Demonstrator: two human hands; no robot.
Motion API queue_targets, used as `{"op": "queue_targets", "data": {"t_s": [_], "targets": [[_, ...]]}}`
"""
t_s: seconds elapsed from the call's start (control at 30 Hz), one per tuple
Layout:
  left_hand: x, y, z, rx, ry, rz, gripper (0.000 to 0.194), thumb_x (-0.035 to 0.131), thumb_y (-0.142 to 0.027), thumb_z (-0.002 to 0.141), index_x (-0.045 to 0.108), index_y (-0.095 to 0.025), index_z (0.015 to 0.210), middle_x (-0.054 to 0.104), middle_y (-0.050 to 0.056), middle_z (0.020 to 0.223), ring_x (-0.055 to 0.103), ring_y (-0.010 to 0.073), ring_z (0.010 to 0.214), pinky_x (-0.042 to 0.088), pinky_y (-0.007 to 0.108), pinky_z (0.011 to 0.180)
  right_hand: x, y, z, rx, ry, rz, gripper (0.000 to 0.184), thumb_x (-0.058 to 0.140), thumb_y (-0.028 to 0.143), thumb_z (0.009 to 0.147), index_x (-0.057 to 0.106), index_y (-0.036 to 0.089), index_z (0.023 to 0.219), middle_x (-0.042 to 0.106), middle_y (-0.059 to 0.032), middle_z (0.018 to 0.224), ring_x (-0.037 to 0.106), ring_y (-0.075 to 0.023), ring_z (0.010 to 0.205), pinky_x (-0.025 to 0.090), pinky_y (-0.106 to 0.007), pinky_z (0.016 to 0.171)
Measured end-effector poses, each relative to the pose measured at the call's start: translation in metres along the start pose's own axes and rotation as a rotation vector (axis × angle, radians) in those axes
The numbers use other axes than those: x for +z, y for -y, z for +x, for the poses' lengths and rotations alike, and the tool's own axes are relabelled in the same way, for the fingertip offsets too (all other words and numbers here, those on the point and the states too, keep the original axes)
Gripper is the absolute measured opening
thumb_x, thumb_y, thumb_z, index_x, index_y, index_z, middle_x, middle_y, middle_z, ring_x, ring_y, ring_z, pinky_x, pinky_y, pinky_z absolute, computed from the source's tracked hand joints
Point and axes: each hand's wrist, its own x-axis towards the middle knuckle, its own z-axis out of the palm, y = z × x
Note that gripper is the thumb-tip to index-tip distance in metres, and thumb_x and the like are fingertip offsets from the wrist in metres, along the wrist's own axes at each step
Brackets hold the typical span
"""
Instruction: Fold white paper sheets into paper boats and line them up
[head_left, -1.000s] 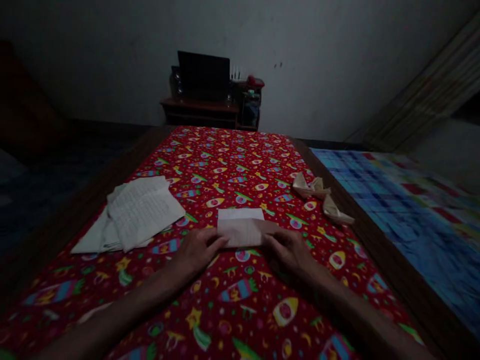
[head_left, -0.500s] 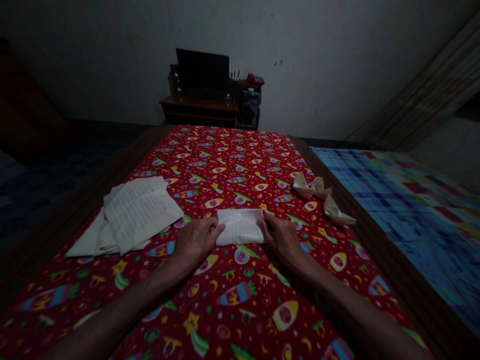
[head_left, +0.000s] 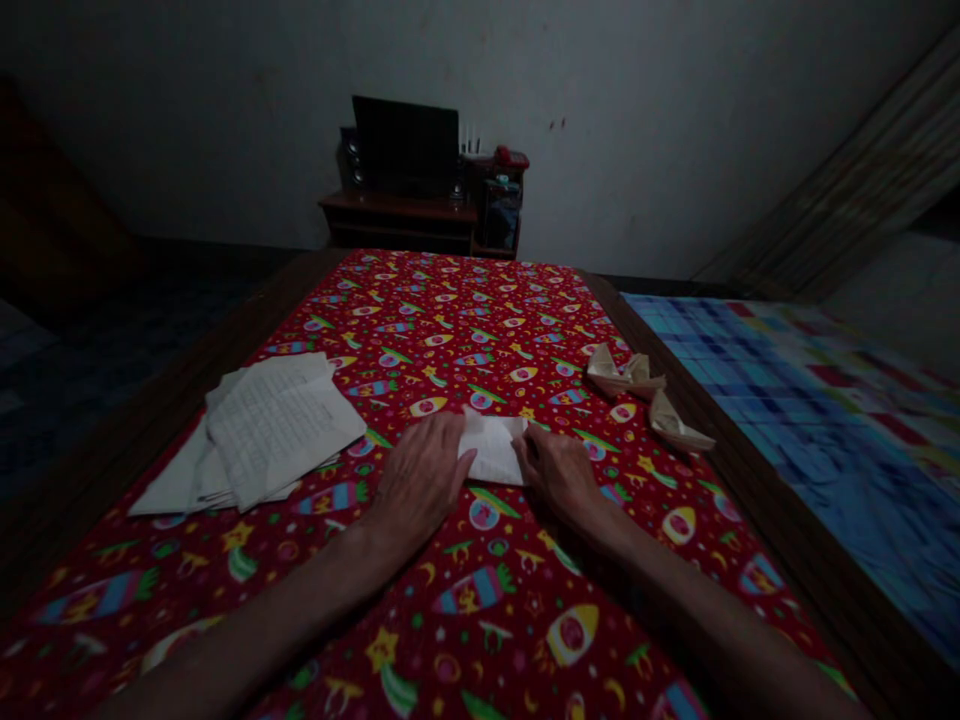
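A small folded sheet of lined white paper (head_left: pixel 493 452) lies on the red patterned cloth in front of me. My left hand (head_left: pixel 421 470) covers its left part, fingers bent over the paper and the thumb on its near side. What is under those fingers is hidden. At the right edge, my right hand (head_left: pixel 559 468) pinches the paper between thumb and curled fingers. A corner of the paper stands up slightly beside the left fingertips.
A pile of written paper sheets (head_left: pixel 281 430) is on the left. Several folded paper boats (head_left: pixel 675 425) stand near the right edge. The red cloth (head_left: pixel 480 600) covers a wooden-edged surface. Beyond it are a monitor (head_left: pixel 405 145) on a desk and a red telephone (head_left: pixel 511 157).
My left hand has moved right from the paper's left edge and now covers part of it. Less of the paper shows, and a corner has lifted. My right hand has stayed almost in place.
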Motion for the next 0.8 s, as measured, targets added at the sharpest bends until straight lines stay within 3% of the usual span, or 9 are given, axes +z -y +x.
{"op": "queue_targets", "data": {"t_s": [0.1, 0.17, 0.23, 0.33, 0.43, 0.8], "targets": [[-0.001, -0.014, 0.0, 0.118, -0.051, 0.014, 0.049, 0.042, -0.027, 0.091, 0.035, -0.006, 0.135, 0.039, 0.019, 0.141, 0.032, 0.0296, 0.133, 0.026, 0.046, 0.11, 0.003, -0.002, -0.001, -0.016, -0.034, 0.047, 0.026, 0.04, 0.029, 0.091, 0.06, 0.015, 0.082, 0.063, -0.0045, 0.063, 0.046, -0.0106, 0.048, 0.019, -0.024, 0.049], [0.0, -0.02, 0.0, 0.13, -0.083, 0.035, 0.058, 0.044, -0.026, 0.09, 0.025, -0.006, 0.14, 0.026, 0.019, 0.148, 0.016, 0.0314, 0.139, 0.021, 0.048, 0.112, 0.005, -0.003, -0.002, -0.035, -0.054, 0.074, 0.027, 0.038, 0.03, 0.092, 0.059, 0.015, 0.082, 0.061, -0.0033, 0.06, 0.041, -0.0094, 0.045, 0.018, -0.024, 0.048], [0.003, -0.022, -0.002, 0.167, -0.069, 0.027, 0.059, 0.045, -0.028, 0.09, 0.024, -0.009, 0.142, 0.022, 0.017, 0.15, 0.011, 0.0312, 0.14, 0.02, 0.049, 0.113, 0.007, -0.004, -0.002, -0.062, -0.08, 0.089, 0.029, 0.036, 0.031, 0.092, 0.058, 0.015, 0.083, 0.059, -0.0023, 0.058, 0.037, -0.0088, 0.043, 0.018, -0.024, 0.047], [0.012, -0.022, -0.008, 0.253, 0.033, -0.047, 0.053, 0.042, -0.034, 0.092, 0.031, -0.012, 0.139, 0.026, 0.014, 0.149, 0.012, 0.0275, 0.14, 0.023, 0.046, 0.113, 0.008, -0.006, -0.001, -0.098, -0.105, 0.091, 0.031, 0.033, 0.031, 0.093, 0.058, 0.015, 0.084, 0.056, -0.0014, 0.054, 0.033, -0.0089, 0.042, 0.017, -0.024, 0.047], [0.024, -0.021, -0.015, 0.252, 0.093, -0.109, 0.048, 0.036, -0.033, 0.094, 0.035, -0.013, 0.138, 0.029, 0.013, 0.149, 0.015, 0.0257, 0.14, 0.028, 0.044, 0.111, 0.008, -0.007, 0.001, -0.117, -0.101, 0.088, 0.032, 0.032, 0.03, 0.092, 0.058, 0.014, 0.084, 0.053, -0.0005, 0.052, 0.03, -0.0091, 0.041, 0.018, -0.024, 0.046], [0.026, -0.02, -0.018, 0.243, 0.106, -0.132, 0.046, 0.034, -0.033, 0.095, 0.036, -0.015, 0.137, 0.031, 0.012, 0.148, 0.019, 0.0249, 0.139, 0.026, 0.046, 0.111, 0.003, -0.007, 0.003, -0.105, -0.037, 0.103, 0.03, 0.035, 0.03, 0.092, 0.056, 0.015, 0.077, 0.053, -0.0002, 0.052, 0.035, -0.0089, 0.043, 0.019, -0.023, 0.047]]}}
